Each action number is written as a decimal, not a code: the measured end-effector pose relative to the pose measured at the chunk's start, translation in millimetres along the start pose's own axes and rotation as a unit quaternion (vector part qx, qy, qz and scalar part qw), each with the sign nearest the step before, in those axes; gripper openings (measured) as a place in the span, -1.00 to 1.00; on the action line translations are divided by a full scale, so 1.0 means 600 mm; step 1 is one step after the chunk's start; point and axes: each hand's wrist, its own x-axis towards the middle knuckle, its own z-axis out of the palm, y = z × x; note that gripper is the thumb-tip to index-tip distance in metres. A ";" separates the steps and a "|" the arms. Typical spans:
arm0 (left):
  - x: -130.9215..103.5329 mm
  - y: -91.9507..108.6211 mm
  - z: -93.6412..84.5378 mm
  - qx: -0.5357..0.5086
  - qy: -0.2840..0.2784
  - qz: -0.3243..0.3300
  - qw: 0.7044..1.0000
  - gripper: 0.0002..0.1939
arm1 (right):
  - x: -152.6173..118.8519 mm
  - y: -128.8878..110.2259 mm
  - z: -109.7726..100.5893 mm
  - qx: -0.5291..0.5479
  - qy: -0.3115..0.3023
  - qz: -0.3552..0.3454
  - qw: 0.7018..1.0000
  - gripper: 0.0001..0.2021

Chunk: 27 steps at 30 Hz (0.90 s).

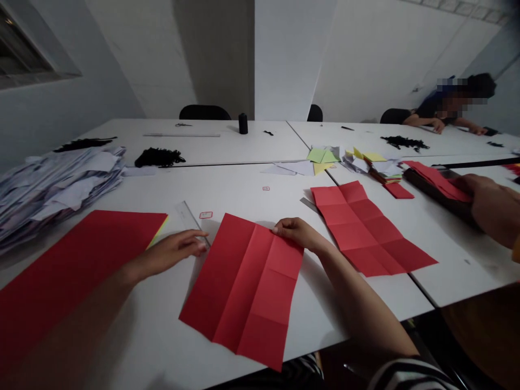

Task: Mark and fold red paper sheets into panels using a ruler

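A red paper (pixel 244 284), with two long folds and short ones across its right side, slants over the worktop (pixel 166 330). The right hand (pixel 298 233) pinches its top; the left hand (pixel 179 249), half open, looks empty.

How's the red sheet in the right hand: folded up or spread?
Spread: the red sheet shows its panels side by side, with creases running between them.

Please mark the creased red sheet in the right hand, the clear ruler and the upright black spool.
Creased red sheet (pixel 245 286), head view: on its central strip.
Clear ruler (pixel 189 218), head view: on its far part.
Black spool (pixel 242 124), head view: on its side.
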 end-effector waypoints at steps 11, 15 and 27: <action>-0.018 0.058 0.022 -0.120 0.002 0.035 0.992 -0.11 | 0.003 -0.003 0.014 0.021 0.041 -0.003 0.999 -0.63; -0.022 0.059 0.021 -0.118 0.012 0.032 0.992 -0.13 | 0.005 0.001 0.015 -0.009 0.043 -0.016 0.999 -0.68; -0.032 0.073 0.025 -0.257 0.153 0.028 0.954 -0.57 | -0.015 -0.011 0.068 -0.377 0.232 -0.293 0.847 -0.44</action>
